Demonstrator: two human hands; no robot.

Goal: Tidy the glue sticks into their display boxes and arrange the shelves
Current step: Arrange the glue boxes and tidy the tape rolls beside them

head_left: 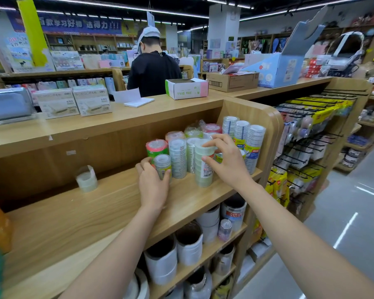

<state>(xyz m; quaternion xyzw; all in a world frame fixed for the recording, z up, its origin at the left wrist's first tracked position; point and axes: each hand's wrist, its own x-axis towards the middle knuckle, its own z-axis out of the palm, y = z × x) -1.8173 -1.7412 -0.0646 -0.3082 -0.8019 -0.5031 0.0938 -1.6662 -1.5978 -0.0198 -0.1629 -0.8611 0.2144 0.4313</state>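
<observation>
On the wooden shelf (78, 212) stand several wrapped stacks of clear tape rolls. My left hand (152, 182) grips a short stack of tape rolls (162, 164) at the front of the group. My right hand (227, 160) curls its fingers and thumb round a taller stack of clear tape (204, 167) with a barcode label. Behind them stand a red and green wrapped stack (157, 147) and tall blue-printed stacks (242, 130) against the shelf's right wall. No glue sticks show in view.
A lone tape stack (87, 179) stands at the shelf's left. Wide white tape rolls (189, 242) fill the lower shelves. On the counter top are deli boxes (74, 102), a green-pink box (187, 88) and a cardboard box (232, 80). A person in black stands behind. Hooks with packets (306, 130) hang at right.
</observation>
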